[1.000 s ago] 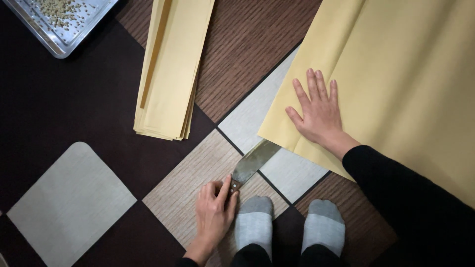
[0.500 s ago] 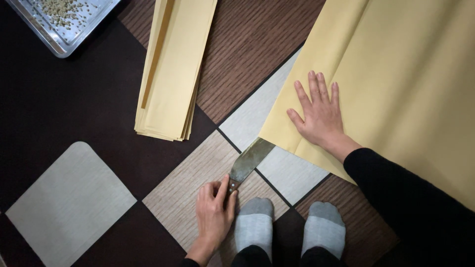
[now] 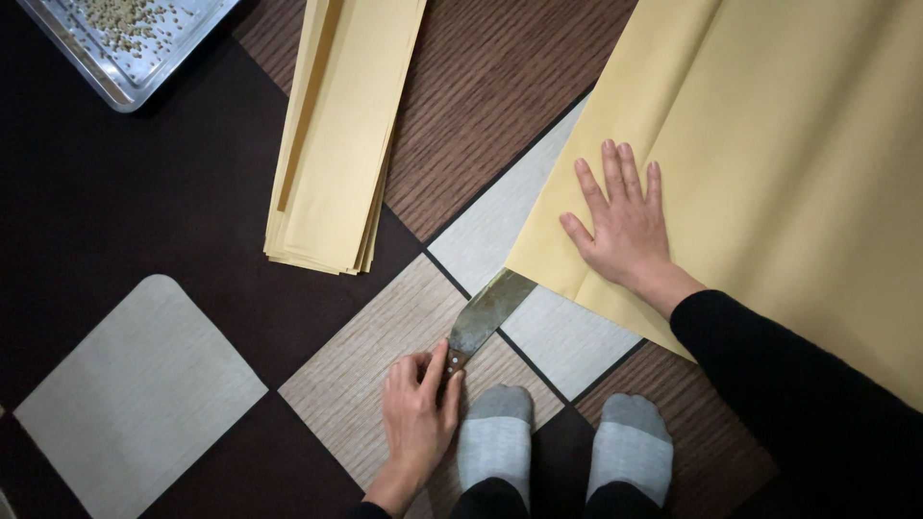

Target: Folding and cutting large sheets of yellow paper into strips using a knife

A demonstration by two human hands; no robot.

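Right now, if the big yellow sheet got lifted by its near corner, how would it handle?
Probably floppy: the big yellow sheet looks thin and creased. Likely light; the right hand lies flat on it. It might slide on the smooth floor.

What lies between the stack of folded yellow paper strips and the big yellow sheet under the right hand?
In the head view, only bare patterned floor separates the stack of folded yellow paper strips from the large yellow paper sheet.

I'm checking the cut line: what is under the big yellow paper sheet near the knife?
The flat metal knife blade slips under the large folded yellow paper sheet; its tip is covered. The right hand presses on top, the left hand grips the handle. Checkered floor lies beneath.
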